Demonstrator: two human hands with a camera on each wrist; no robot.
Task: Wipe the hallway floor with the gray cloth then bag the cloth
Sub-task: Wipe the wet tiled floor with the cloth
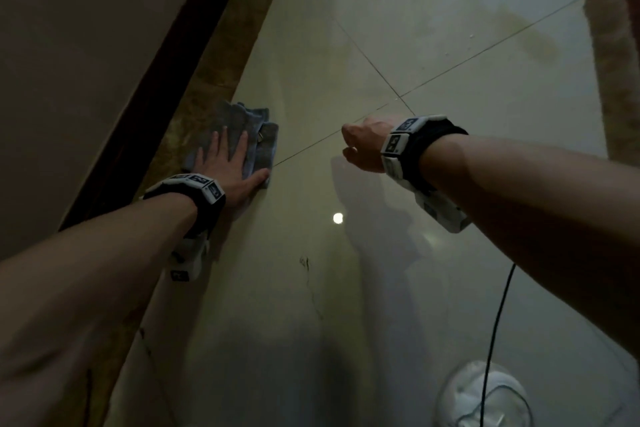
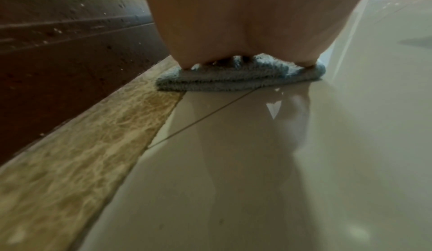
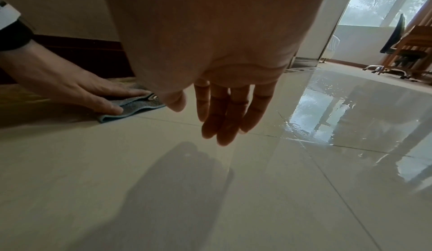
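The left hand [image 1: 227, 166] lies flat, fingers spread, pressing the gray cloth [image 1: 242, 128] onto the floor [image 1: 346, 305] at middle left of the head view, right where pale tile meets the brown border strip [image 1: 207, 80]. The right hand [image 1: 363, 146] hangs free above the tile, fingers loose and holding nothing. To wipe well, I'd say keep the palm weight even and the folds flat (they look ready to bunch), sweeping along the edge. Lower right sits what may be the bag [image 1: 485, 395].
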